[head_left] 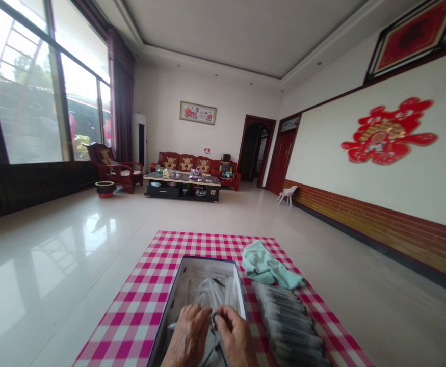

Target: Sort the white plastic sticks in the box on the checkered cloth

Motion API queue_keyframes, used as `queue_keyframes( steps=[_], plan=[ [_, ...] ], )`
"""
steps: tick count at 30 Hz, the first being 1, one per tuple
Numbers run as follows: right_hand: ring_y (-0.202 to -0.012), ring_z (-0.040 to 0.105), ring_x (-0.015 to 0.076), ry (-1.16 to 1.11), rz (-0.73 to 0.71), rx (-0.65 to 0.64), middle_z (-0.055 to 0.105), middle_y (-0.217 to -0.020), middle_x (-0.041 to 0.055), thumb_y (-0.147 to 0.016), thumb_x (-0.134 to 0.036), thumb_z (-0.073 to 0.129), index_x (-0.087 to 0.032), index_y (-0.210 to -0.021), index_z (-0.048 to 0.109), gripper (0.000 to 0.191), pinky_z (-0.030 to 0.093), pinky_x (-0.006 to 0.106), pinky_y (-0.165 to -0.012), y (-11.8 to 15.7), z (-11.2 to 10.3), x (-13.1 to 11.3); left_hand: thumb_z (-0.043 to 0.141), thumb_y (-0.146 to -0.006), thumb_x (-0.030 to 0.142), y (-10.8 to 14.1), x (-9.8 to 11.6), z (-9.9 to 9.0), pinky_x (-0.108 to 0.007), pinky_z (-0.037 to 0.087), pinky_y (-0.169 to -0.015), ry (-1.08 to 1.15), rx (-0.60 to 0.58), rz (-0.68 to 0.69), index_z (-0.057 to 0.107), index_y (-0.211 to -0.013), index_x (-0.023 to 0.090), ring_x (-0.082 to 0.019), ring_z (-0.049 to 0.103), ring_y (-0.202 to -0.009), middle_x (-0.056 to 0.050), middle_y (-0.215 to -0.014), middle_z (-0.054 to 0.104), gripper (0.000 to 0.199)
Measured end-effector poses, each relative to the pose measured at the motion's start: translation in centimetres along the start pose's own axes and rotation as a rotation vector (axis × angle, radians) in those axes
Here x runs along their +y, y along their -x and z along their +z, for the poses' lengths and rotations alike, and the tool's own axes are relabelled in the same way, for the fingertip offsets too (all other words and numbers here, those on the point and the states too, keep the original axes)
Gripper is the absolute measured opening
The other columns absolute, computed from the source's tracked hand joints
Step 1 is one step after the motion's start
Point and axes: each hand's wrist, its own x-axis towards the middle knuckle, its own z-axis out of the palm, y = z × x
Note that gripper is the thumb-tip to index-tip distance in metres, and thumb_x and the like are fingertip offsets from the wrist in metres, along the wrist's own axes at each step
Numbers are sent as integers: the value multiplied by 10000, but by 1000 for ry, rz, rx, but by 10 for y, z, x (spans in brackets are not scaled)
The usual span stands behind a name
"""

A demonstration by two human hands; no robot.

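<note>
A small dark-tipped item (pixel 213 317), hard to make out, is pinched by the fingers (pixel 206 313) of the left hand (pixel 186 336) and right hand (pixel 236 337), held above an open box (pixel 207 259) of clear tubes (pixel 211 291), with grey packets (pixel 287 321) stacked alongside on a checked cloth (pixel 142 300).

No lettering is reading clearly: the characters on the framed floral picture (pixel 198 112), the framed red hanging (pixel 414 35) and the red paper-cut emblem (pixel 389 131) are all appearing too small or blurred to decipher.
</note>
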Motion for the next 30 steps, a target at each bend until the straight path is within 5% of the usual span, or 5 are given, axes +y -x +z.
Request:
queue_keyframes(
  steps=[6,14,21,30],
  plan=[
    [-571,492,135,114,-17,-19,527,-601,-18,-887,-430,411,-193,-700,526,323,385,214,-526,1,2,-7,372,-939,211,-2,6,-4,-306,468,-673,-2,-31,2,600,-932,213,-172,555,-700,-31,-760,582,228],
    [-565,505,157,172,-51,122,551,-594,20,-896,-457,369,-213,-644,544,393,406,250,-547,-2,2,-4,400,-923,204,-2,9,-6,-302,483,-662,-5,10,11,606,-928,215,-174,572,-679,-28,-731,586,206],
    [-602,504,144,97,-57,-15,536,-651,-13,-860,-341,452,-191,-767,551,202,413,219,-562,3,-4,-14,398,-923,201,-2,8,-6,-293,481,-663,-26,-3,-6,610,-904,216,-170,575,-676,-26,-729,590,213],
    [-556,505,159,218,-95,122,546,-579,18,-882,-453,380,-209,-600,513,396,406,252,-544,-1,5,-2,390,-919,187,0,12,-8,-297,473,-665,-34,-56,-2,599,-882,216,-173,571,-680,-25,-732,588,214]
  ],
)
